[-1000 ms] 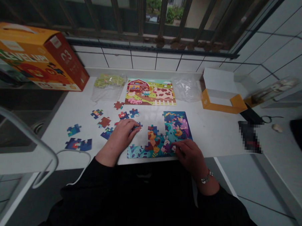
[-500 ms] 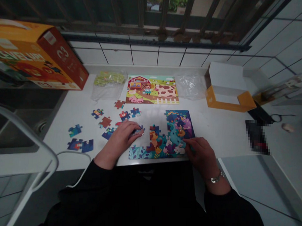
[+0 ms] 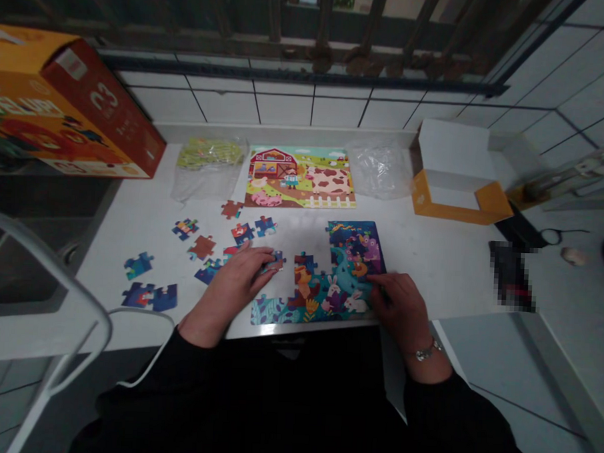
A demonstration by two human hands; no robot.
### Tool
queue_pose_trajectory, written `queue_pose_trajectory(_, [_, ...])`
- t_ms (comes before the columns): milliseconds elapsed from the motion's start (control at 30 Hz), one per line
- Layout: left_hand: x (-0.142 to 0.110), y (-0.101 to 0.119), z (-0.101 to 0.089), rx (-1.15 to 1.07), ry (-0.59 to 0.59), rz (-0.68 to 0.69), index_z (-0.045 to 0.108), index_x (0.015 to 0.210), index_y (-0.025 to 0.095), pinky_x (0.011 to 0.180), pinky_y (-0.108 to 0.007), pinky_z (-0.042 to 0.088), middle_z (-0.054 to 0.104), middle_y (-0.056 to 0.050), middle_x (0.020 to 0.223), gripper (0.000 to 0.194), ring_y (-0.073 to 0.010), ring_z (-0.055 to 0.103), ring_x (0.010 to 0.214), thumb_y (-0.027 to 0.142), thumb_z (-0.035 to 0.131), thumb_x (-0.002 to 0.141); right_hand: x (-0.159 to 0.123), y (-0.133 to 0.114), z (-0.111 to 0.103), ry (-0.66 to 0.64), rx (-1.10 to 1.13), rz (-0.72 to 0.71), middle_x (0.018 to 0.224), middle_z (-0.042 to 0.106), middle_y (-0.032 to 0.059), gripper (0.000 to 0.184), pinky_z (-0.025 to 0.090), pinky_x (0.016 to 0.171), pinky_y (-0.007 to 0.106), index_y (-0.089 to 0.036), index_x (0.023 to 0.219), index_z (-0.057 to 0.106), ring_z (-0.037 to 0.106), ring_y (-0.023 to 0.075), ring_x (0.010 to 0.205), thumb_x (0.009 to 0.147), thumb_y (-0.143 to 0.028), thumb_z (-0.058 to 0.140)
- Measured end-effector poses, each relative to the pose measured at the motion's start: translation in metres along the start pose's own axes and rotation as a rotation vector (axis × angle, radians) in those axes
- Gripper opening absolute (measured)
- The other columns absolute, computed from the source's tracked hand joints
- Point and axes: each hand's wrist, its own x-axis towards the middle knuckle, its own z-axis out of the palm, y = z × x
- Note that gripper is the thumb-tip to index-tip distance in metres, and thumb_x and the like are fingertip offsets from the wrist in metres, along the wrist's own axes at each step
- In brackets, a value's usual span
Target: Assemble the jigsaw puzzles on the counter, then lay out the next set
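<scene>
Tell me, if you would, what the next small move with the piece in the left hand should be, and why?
I would probably ease the jigsaw piece held by the left hand rightward into the open gap in the partly built puzzle. It sits just beside that gap, and its dark blue seems to match the nearby pieces, though the fingers hide part of it.

Smooth cardboard jigsaw pieces [image 3: 202, 247]

Two hands [image 3: 224, 293], two jigsaw puzzles [image 3: 300, 178], two plastic bags [image 3: 379, 168], two cardboard boxes [image 3: 72, 103]
</scene>
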Motion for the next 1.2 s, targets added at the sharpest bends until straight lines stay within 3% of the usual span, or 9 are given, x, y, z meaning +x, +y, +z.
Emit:
queue_pose_trajectory(133, [0.003,0.007,-0.003,0.091,0.047,0.009,0.07,0.12,0.022,0.124,-0.063,0.048,0.073,-0.014,0.142,0.018,-0.0313,0.069,0.134,0.036,0.062,0.111,0.011,-0.001,-0.006,-0.006,-0.024,0.073,0.106,0.078,0.0106,0.021,0.057,0.091,0.047,-0.022,0.118,0.075,0.07,0.0288,0.099,0.103,-0.019,0.059])
queue_pose_trajectory(267, [0.0,0.033,-0.001,0.109,0.037,0.067,0.071,0.125,0.021,0.123,-0.065,0.048,0.074,-0.013,0.14,0.02,-0.0312,0.071,0.131,0.03,0.061,0.11,0.032,-0.003,-0.011,-0.073,-0.06,0.167,0.116,0.076,0.0142,0.024,0.056,0.098,0.051,-0.02,0.124,0.072,0.069,0.0318,0.109,0.106,-0.025,0.058])
queue_pose_trajectory(400, [-0.014,0.065,0.008,0.039,-0.032,0.144,0.071,0.13,0.021,0.122,-0.059,0.052,0.075,-0.012,0.139,0.023,-0.0298,0.071,0.131,0.026,0.062,0.109,0.046,-0.007,-0.014,-0.228,-0.088,0.23,0.129,0.071,0.0196,0.039,0.058,0.1,0.056,-0.018,0.137,0.068,0.067,0.0369,0.116,0.103,-0.037,0.067])
queue_pose_trajectory(533, [-0.031,0.084,0.014,-0.013,-0.108,0.173,0.067,0.143,0.021,0.124,-0.055,0.052,0.072,-0.012,0.147,0.034,-0.0275,0.07,0.135,0.028,0.062,0.11,0.047,-0.009,-0.018,-0.339,-0.067,0.214,0.133,0.069,0.0197,0.042,0.06,0.101,0.057,-0.021,0.138,0.07,0.066,0.0388,0.121,0.099,-0.036,0.074])
queue_pose_trajectory(700, [-0.041,0.086,0.018,0.011,-0.113,0.174,0.062,0.149,0.018,0.125,-0.054,0.052,0.068,-0.013,0.153,0.039,-0.0285,0.066,0.14,0.031,0.06,0.112,0.046,-0.006,-0.023,-0.363,0.019,0.245,0.124,0.071,0.0148,0.034,0.058,0.104,0.054,-0.023,0.127,0.072,0.068,0.0346,0.118,0.094,-0.029,0.079])
queue_pose_trajectory(800, [-0.041,0.085,0.021,0.027,-0.115,0.158,0.063,0.148,0.018,0.124,-0.055,0.052,0.065,-0.014,0.156,0.04,-0.0304,0.065,0.142,0.033,0.063,0.111,0.048,-0.006,-0.022,-0.377,0.053,0.3,0.118,0.071,0.0132,0.027,0.06,0.098,0.051,-0.023,0.115,0.07,0.07,0.0332,0.111,0.091,-0.028,0.082])
queue_pose_trajectory(967, [-0.043,0.084,0.03,0.102,-0.13,0.097,0.059,0.153,0.018,0.125,-0.062,0.048,0.053,-0.018,0.168,0.051,-0.037,0.055,0.152,0.042,0.065,0.109,0.052,-0.007,-0.022,-0.387,0.04,0.393,0.115,0.071,0.0133,0.042,0.06,0.087,0.045,-0.021,0.123,0.067,0.072,0.0321,0.102,0.087,-0.03,0.086])
queue_pose_trajectory(1200, [-0.047,0.082,0.041,0.142,-0.121,0.063,0.054,0.159,0.018,0.128,-0.059,0.045,0.056,-0.017,0.166,0.059,-0.0347,0.054,0.153,0.049,0.063,0.11,0.058,-0.007,-0.03,-0.492,0.009,0.365,0.11,0.068,0.0098,0.029,0.057,0.089,0.042,-0.023,0.115,0.069,0.071,0.0284,0.098,0.092,-0.033,0.083])
